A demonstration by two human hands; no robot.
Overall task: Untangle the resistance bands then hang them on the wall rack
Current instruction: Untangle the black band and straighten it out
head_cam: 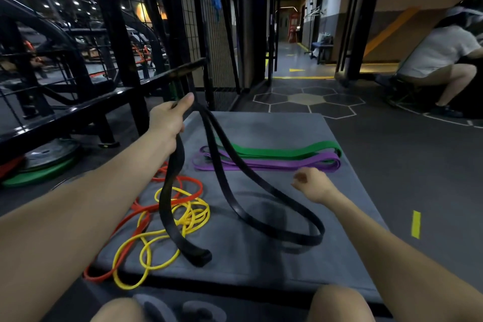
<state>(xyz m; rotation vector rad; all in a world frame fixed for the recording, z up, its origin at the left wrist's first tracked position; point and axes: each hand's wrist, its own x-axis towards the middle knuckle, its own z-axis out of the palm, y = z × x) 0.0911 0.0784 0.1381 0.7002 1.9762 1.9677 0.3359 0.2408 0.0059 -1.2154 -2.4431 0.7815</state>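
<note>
Head view: left hand (168, 119) raised over the far-left part of the grey mat (261, 264), fingers curled tight round the wide black band (227, 172). Band hangs from the fist in long loops; one loop end touches down near the mat's front centre, the other sweeps right and lies on the mat below the right hand. Right hand (312, 185) hovers above mat centre-right, fingers loosely curled, holding nothing, close to the black band but apart from it.

Green band (282, 149) and purple band (274, 163) lie flat, side by side and touching, along the mat's far edge, right ends near the far-right corner. The black band crosses in front of their left ends. Yellow band (183, 213) and orange band (141, 217) are tangled together on the mat's left side; loops of both spill over the front-left edge. One black loop hangs over this tangle.

Open mat between the black loops and the right edge, also along the front edge by the knees (339, 303).

Mat sits on a dark floor (405, 165) with hexagon lines and yellow tape marks. Left: black metal rack frame (117, 34) with wire grid panel, close to the mat's left edge; weight plates (44, 159) on the floor under it. Ahead a corridor opens. Far right, another person (439, 60) crouches, well apart.
</note>
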